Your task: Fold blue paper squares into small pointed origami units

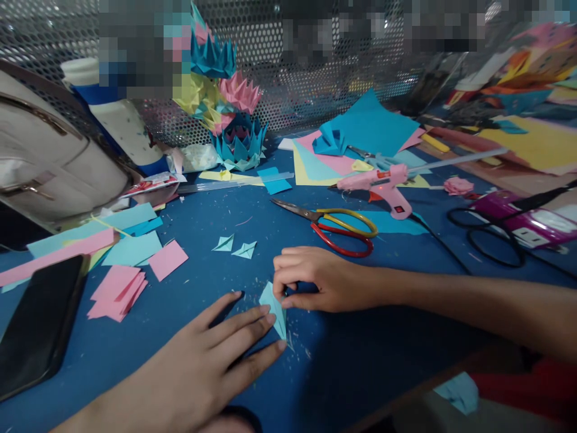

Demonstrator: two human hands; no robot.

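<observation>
A folded piece of light blue paper [276, 310] lies on the blue table between my hands. My left hand [220, 349] rests flat with fingers spread, its fingertips touching the paper's left edge. Bent over the paper's right edge, my right hand [311, 279] has its thumb and fingers pressed together there. Just beyond are two small folded light blue paper pieces [244, 250]. Scissors [331, 225] with one yellow and one red handle lie past my right hand, blades slightly apart.
Pink paper squares [118, 293] and a phone [42, 322] lie at left. A pink glue gun [383, 187] with its cord is behind the scissors. Folded paper flowers [238, 141] stand at the back. A bottle [121, 123], a bag [49, 150] and a purple power strip [527, 219] edge the area.
</observation>
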